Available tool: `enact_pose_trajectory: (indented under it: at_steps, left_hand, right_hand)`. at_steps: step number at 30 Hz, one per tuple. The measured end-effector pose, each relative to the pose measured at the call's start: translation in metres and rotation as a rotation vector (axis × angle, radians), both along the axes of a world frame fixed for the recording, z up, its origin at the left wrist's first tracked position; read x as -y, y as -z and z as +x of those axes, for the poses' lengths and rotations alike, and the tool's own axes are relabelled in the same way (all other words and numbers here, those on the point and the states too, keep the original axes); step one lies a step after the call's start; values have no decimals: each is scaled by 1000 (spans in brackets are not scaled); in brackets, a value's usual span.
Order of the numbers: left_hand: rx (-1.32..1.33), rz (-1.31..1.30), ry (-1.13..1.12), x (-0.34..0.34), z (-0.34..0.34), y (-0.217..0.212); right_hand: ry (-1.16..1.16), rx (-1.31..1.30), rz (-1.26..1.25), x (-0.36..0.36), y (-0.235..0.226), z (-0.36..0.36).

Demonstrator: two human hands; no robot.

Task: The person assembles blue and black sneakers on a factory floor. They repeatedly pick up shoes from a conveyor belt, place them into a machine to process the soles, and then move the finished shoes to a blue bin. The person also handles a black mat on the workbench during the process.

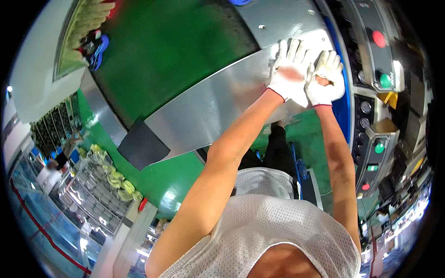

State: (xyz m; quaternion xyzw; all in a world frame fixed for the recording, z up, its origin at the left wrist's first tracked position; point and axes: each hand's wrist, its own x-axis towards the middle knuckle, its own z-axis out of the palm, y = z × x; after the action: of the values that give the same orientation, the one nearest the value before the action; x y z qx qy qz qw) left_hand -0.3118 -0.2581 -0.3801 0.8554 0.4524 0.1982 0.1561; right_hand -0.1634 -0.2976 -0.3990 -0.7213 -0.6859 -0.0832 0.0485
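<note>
My left hand (pixel 291 69), in a white glove with a dark red cuff, lies on the bright steel plate (pixel 218 104) with its fingers stretched out and apart. A blurred reddish patch shows on the back of that glove. Close beside it is my right hand (pixel 326 79), gloved the same way, near the plate's right end. Its fingers are spread and point away from me, and skin shows through a gap in the glove. Nothing can be seen held in either hand. What lies beneath the palms is hidden.
Beyond the plate runs a green belt (pixel 162 55). A dark grey sheet (pixel 143 144) covers the plate's left corner. On the right stand control boxes with a red button (pixel 378 39) and a green button (pixel 385 80). A yellowish glove (pixel 95 16) and blue loops (pixel 98 53) are at far left.
</note>
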Motion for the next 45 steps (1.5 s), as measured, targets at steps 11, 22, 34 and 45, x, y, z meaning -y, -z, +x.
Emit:
enact_pose_trajectory:
  at_steps: [11, 22, 34, 45]
  left_hand:
    - [-213, -52, -553, 87, -278, -9]
    - [-517, -166, -881, 261, -372, -20]
    - [-249, -322, -257, 170, -229, -39]
    - [-213, -89, 163, 20, -29, -16]
  right_hand:
    - [-574, -206, -356, 8, -19, -281]
    - [-1072, -233, -360, 125, -44, -406]
    - [-528, -475, -239, 109, -70, -226]
    - [-2, -317, -197, -4, -49, -13]
